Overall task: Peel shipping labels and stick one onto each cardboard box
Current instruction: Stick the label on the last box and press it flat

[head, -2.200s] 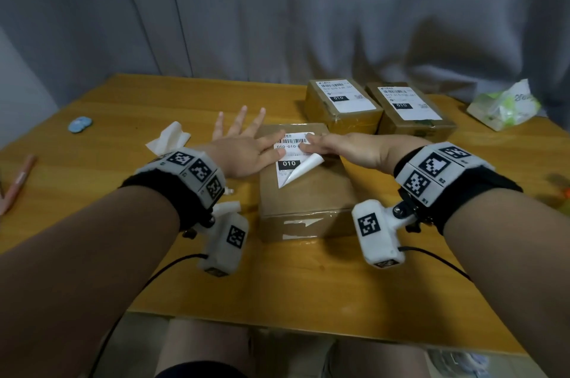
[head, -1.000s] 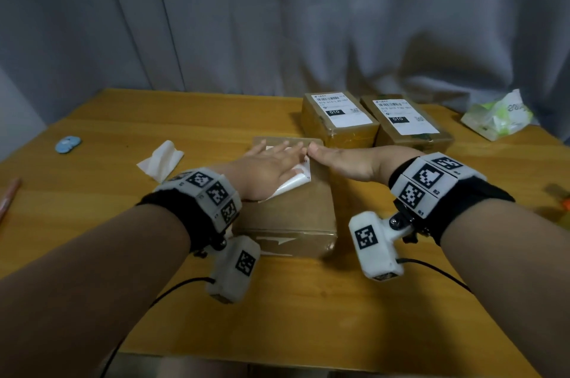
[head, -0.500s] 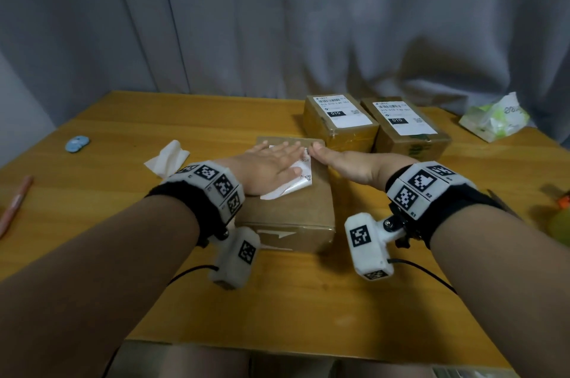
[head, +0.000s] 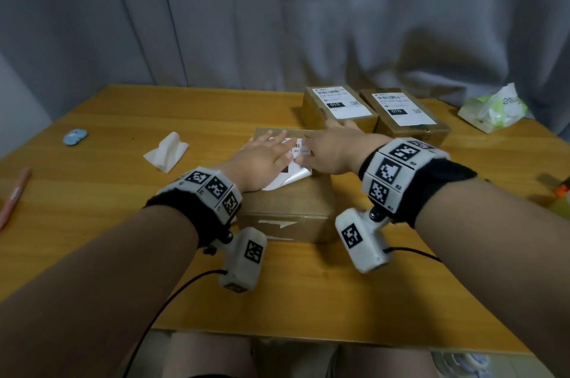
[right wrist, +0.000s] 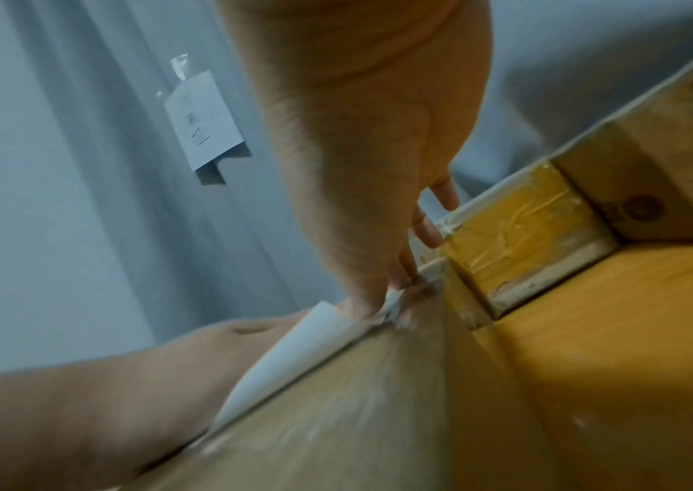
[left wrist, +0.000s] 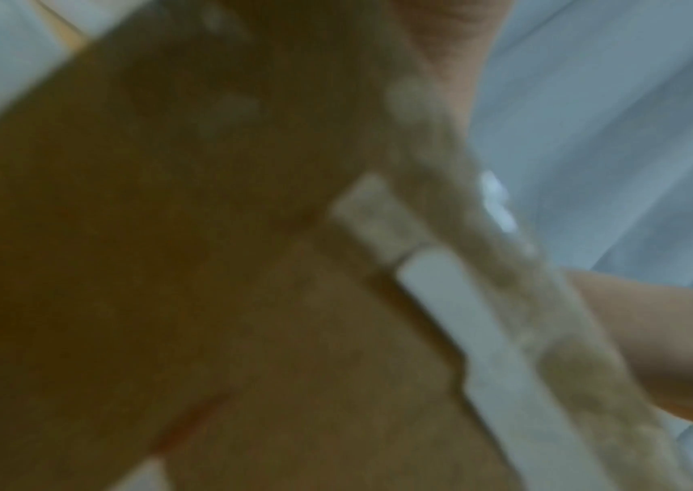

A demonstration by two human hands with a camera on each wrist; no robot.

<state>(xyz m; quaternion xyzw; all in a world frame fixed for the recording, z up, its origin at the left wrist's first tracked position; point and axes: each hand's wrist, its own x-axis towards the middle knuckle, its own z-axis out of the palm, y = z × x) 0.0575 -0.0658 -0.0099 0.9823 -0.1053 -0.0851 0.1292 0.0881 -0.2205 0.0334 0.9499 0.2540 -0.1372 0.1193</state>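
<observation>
Label sits on top of the near box, at its far half, long axis running away from the camera, barcode end at the far side. White, black barcode and a black block printed on it. Its near right corner curls up off the cardboard; in the right wrist view that edge stands clear of the box top.

Left hand: flat, fingers straight and spread, pressing on the label's left part. Right hand: also flat, fingers straight, lying on the label's right part, fingertips near the far boxes. Neither hand grips anything.

Count: 3 brown boxes on the tabletop. Two far ones, left and right, side by side and touching, each with one white label flat on top. 3 labels total.

Also there: crumpled white paper left of the near box, blue discs, pink pen at the left edge, tissue pack far right.

Left wrist view is too blurred to use.
</observation>
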